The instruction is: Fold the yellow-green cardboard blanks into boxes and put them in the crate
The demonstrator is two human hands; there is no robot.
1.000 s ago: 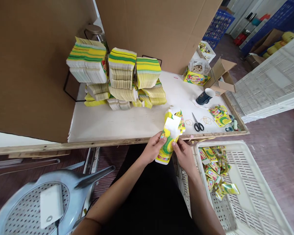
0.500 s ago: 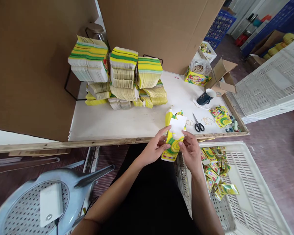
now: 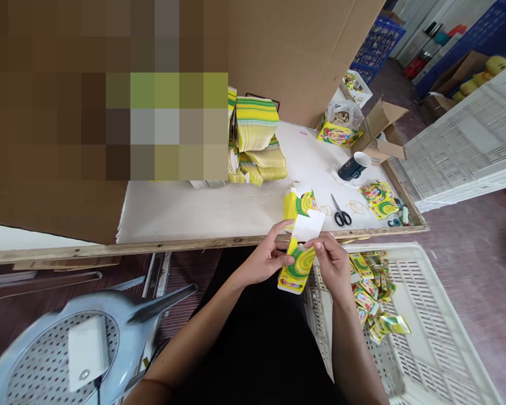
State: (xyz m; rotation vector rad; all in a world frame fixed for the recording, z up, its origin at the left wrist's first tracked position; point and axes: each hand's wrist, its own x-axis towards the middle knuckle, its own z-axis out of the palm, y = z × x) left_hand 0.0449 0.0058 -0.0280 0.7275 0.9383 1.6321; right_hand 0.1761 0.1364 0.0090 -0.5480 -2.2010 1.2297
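A small yellow and green carton [image 3: 297,265] with a white flap standing up at its top is held over my lap, just in front of the table edge. My left hand [image 3: 265,259] grips it from the left, with the thumb on its front. At its upper right edge, my right hand [image 3: 329,260] pinches the carton near the base of the flap. Just behind, another yellow carton [image 3: 292,205] rests on the table. Black-handled scissors [image 3: 341,214] lie to the right of it.
Stacked flat cartons [image 3: 257,126] stand at the back of the table, partly hidden by a blurred patch. A dark mug [image 3: 353,167], rubber bands [image 3: 356,207] and flat cartons [image 3: 379,199] sit on the right. Below, a white crate [image 3: 441,315] holds several small cartons [image 3: 366,298].
The held carton has tilted, its flap leaning further right and its lower end slightly lower. My right fingers have closed in near the flap's base. A pixelated patch now covers the upper left.
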